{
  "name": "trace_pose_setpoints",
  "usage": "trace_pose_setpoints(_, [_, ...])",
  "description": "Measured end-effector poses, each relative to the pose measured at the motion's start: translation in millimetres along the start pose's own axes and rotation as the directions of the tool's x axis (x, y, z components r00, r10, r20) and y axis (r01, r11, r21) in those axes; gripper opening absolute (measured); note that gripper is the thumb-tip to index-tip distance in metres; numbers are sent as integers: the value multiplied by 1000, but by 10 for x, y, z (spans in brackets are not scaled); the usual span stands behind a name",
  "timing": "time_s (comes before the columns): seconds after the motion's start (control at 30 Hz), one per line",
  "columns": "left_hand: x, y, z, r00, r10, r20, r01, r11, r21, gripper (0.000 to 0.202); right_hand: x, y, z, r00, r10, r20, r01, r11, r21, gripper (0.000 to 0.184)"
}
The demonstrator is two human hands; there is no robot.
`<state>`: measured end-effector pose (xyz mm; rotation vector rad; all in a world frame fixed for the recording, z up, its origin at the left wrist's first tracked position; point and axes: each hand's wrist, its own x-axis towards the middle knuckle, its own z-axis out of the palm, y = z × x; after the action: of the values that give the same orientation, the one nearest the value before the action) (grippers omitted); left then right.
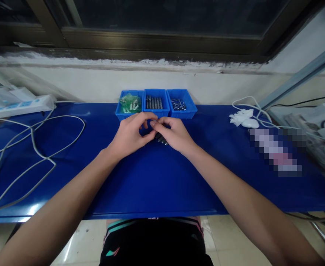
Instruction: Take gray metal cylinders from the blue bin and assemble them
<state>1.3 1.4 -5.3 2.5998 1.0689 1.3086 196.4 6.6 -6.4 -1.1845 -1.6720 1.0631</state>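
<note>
My left hand (133, 130) and my right hand (176, 135) meet over the middle of the blue table, just in front of three small bins. The fingers of both are curled and drawn together at the tips; whatever they pinch is hidden or too small to name. Under my right hand several dark, rod-like pieces (161, 139) lie side by side, partly covered by it. Similar dark rods (153, 103) stand in a row in the middle blue bin (168, 111).
The left blue bin (119, 109) holds a green plastic bag (127, 100) with silvery pieces; the right bin (191, 105) holds thin metal pins (178, 104). Looped white cables (54, 162) and a power strip (26, 107) lie left. Crumpled tissue (241, 117) and a blurred-out object (273, 149) lie right.
</note>
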Motion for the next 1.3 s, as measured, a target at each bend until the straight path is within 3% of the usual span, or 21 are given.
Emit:
trace_pose_setpoints(0.27, [5,17,-29,998,23,-56,-23,1000,1,27,22,-16,-38,991,50,125,-89,940,330,19])
trace_pose_setpoints(0.5, [10,-8,-33,996,64,-60,-62,997,37,27,17,-24,-20,992,55,116,-93,932,351,24])
trace_pose_setpoints(0.63, [3,-35,5,984,115,-133,-117,993,-8,31,14,-42,-10,992,67,109,-104,918,383,31])
trace_pose_setpoints(0.87, [-17,3,26,982,53,-184,-66,996,-67,35,11,-35,-29,952,96,290,-243,813,529,34])
trace_pose_setpoints(1.1, [-12,23,33,981,88,-172,-104,991,-88,37,-11,-75,-10,955,146,257,-265,806,529,41])
trace_pose_setpoints(1.3, [-14,31,32,979,84,-187,-106,988,-111,38,-3,-58,-25,935,109,338,-300,752,587,32])
